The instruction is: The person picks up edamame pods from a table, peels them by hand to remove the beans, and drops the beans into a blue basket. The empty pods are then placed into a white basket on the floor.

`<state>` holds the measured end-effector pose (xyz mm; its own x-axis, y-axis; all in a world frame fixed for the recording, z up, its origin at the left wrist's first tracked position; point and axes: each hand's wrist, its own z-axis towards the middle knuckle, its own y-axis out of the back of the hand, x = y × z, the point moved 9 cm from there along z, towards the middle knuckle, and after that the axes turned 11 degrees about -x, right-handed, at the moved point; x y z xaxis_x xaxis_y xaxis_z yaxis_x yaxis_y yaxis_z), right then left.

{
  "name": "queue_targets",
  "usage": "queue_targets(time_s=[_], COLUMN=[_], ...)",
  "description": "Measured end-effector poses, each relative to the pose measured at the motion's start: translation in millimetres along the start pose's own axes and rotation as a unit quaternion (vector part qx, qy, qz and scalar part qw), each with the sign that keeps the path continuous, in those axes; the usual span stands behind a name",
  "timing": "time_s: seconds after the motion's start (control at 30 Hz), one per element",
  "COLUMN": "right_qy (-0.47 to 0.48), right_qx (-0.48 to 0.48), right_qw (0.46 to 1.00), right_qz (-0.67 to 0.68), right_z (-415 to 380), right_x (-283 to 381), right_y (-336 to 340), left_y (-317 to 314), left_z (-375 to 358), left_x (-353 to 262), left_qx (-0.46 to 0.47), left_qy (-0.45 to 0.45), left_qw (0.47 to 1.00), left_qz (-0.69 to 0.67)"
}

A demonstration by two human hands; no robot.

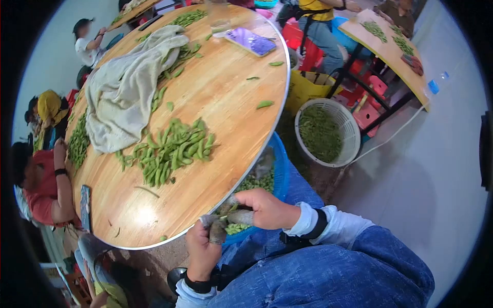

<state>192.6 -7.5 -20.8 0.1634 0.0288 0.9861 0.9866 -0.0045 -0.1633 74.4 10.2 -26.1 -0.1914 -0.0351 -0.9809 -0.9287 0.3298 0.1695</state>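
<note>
My left hand (204,249) and my right hand (267,209) meet just off the table's near edge, fingertips wrapped in worn grey coverings. Both are closed in a pinch around a green edamame pod (233,208), mostly hidden by the fingers. Below them, a blue basin (281,167) on my lap side holds shelled green beans (259,180) and a clear plastic bag. On the round wooden table (241,108) lies a loose heap of edamame pods (177,149) in front of me.
A crumpled white cloth (123,87) covers part of more pods. Two phones (251,42) (86,208) and a clear cup (218,20) rest on the table. A white basket (328,131) of empty-looking pods stands right. Other people sit around, one in red (49,185).
</note>
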Motion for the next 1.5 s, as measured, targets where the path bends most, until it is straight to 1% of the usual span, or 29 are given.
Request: queue_targets(time_s=[0.07,0.1,0.2,0.23,0.33,0.43,0.53,0.63,0.73,0.83,0.93,1.0,1.13,1.23,1.33,1.43,1.5], right_qy=[0.012,0.003,-0.135,-0.134,-0.095,-0.076,-0.065,-0.060,-0.021,0.073,0.108,0.123,0.178,0.192,0.176,0.136,0.070], right_qx=[0.006,0.012,0.039,0.049,0.041,0.031,0.032,0.035,-0.027,-0.072,-0.102,-0.103,-0.111,-0.119,-0.095,-0.091,-0.075], right_qw=[0.999,0.997,0.981,0.982,0.989,0.990,0.991,0.991,0.999,0.989,0.980,0.973,0.956,0.952,0.953,0.973,0.990], right_qz=[0.048,0.078,0.132,0.122,0.108,0.116,0.109,0.112,0.034,-0.110,-0.129,-0.165,-0.203,-0.206,-0.227,-0.162,-0.098], right_z=[-0.1,-0.7,-6.1,-6.4,-4.5,-3.1,-2.5,-0.6,0.4,1.4,1.7,1.5,0.3,-0.6,-0.6,-0.7,-1.8], right_x=[-4.5,-1.7,-14.6,-11.8,-7.1,-9.2,-6.9,-9.6,-6.2,5.1,17.8,20.7,27.4,33.7,22.7,20.2,10.5], right_y=[-3.7,-5.5,-8.7,-9.4,-9.0,-9.3,-9.0,-9.9,-6.0,-2.7,-6.6,-7.0,-9.5,-9.8,-10.4,-7.4,-2.5], left_y=[-4.6,-4.7,-4.1,-3.3,0.2,-1.7,-3.7,-6.9,4.2,2.5,-4.5,-7.9,-12.7,-15.2,-17.9,-19.2,-17.0], left_z=[-2.1,-2.6,-1.3,-0.2,-1.8,-2.6,-1.4,0.9,4.6,4.9,3.1,2.3,0.3,0.2,0.2,0.2,2.3], left_x=[0.0,4.7,2.5,-10.2,-14.1,-18.9,-12.4,11.1,12.4,10.0,5.9,9.4,23.5,25.7,37.0,37.2,33.1], left_qx=[0.022,0.027,0.018,0.001,-0.001,0.006,0.017,0.041,-0.013,-0.010,0.019,0.022,0.022,0.021,0.012,0.017,0.043], left_qy=[0.045,0.072,0.025,-0.035,-0.072,-0.092,-0.051,0.092,0.078,0.115,0.174,0.192,0.249,0.255,0.263,0.249,0.206], left_qw=[0.996,0.993,0.997,0.999,0.993,0.989,0.998,0.989,0.997,0.993,0.980,0.965,0.922,0.915,0.909,0.924,0.951], left_qz=[-0.076,-0.092,-0.073,-0.028,0.088,0.115,0.038,-0.110,-0.021,-0.023,-0.098,-0.176,-0.297,-0.312,-0.322,-0.289,-0.225])
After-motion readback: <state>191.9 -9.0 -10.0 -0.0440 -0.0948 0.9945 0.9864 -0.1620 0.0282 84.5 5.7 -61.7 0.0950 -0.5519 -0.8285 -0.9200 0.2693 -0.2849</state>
